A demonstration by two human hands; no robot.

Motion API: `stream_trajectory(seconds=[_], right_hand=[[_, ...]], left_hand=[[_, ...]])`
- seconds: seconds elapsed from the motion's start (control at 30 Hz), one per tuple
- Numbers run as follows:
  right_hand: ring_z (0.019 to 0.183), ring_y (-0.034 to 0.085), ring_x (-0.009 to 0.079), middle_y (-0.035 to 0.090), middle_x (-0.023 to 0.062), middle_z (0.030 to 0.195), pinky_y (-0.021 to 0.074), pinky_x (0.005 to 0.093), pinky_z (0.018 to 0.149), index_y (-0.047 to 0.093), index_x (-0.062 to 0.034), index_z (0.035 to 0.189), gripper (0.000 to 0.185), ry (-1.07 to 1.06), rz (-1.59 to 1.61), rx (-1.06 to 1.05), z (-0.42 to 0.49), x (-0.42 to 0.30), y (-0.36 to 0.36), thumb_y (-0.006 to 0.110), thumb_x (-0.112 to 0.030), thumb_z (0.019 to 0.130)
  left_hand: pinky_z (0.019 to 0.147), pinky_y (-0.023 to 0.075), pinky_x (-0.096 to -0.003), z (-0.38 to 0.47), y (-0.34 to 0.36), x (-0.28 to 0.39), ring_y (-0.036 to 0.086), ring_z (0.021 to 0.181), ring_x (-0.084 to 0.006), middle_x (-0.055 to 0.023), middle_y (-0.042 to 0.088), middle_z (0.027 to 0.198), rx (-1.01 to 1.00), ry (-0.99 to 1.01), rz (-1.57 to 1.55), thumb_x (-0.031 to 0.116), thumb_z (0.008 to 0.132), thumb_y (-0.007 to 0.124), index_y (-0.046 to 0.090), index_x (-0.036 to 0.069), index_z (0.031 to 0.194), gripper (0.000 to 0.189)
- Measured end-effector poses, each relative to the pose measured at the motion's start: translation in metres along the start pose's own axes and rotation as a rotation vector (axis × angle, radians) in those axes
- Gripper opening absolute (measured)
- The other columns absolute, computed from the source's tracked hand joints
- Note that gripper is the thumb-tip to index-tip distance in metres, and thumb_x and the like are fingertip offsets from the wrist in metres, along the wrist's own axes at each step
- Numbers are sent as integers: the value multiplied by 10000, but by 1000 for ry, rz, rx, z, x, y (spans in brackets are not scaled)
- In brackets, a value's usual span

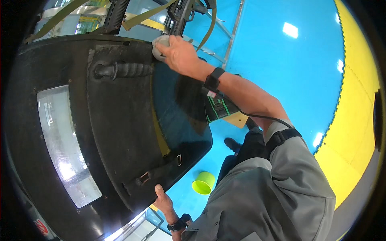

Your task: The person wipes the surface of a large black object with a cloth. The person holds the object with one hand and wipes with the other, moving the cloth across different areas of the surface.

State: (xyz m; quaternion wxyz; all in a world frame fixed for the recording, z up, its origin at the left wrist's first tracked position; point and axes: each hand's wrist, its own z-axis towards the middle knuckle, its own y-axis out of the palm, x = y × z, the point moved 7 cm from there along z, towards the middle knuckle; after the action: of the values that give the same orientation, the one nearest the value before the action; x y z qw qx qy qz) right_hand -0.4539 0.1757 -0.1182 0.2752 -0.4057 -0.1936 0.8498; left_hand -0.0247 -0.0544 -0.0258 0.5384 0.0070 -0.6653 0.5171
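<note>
Before me stands a large black shield (117, 120), its inner side towards me, with a clear viewing window (64, 144). A ribbed black handle (129, 70) sticks out near its upper edge in view. My right hand (184, 57) presses a bunched grey cloth (159, 48) against the shield's rim, just past the handle's end. Lower down, my left hand (164, 200) grips the shield's near edge, thumb on the inner face and fingers hidden behind. Close to that thumb runs a black strap (162, 170) with metal loops. One part of the shield's inner face is glossy and reflective.
Two black rifles (179, 25) with olive slings (208, 31) lie beyond the shield's top. A lime-green bucket (203, 183) stands on the blue mat floor (271, 60), bordered by yellow mats (359, 120). A metal frame (233, 33) and a wooden board (236, 119) are nearby.
</note>
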Motion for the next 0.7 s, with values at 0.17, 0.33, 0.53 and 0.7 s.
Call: stream_trajectory(seconds=[0.17,0.33,0.53,0.7], right_hand=[[838,560,277,524,111,897,487,385,638,604,-183,1181,421,-241,137,-165,-62,-64,20,637,-141,763],[855,568,257,527,103,912,489,377,641,609,-190,1157,405,-344,115,-206,-63,-69,13,640,-135,757],[877,554,317,517,135,943,487,417,688,574,-167,1200,475,-70,35,-24,-5,-10,-3,654,-93,738],[832,554,309,527,136,914,493,406,649,609,-146,1201,429,-112,106,-150,-58,-51,8,632,-124,773]], left_hand=[[1014,410,-370,1,-2,-9,566,1061,-226,-120,587,1249,5,5,3,230,887,703,508,-68,1298,543],[1002,420,-366,3,6,5,567,1054,-223,-119,608,1208,1,53,-79,221,886,701,524,-51,1283,513],[994,423,-371,0,4,12,576,1042,-227,-116,612,1208,3,61,-48,229,882,711,539,-45,1266,502],[938,461,-339,0,1,7,601,983,-212,-88,658,1111,79,27,-19,185,878,714,629,-26,1153,357]])
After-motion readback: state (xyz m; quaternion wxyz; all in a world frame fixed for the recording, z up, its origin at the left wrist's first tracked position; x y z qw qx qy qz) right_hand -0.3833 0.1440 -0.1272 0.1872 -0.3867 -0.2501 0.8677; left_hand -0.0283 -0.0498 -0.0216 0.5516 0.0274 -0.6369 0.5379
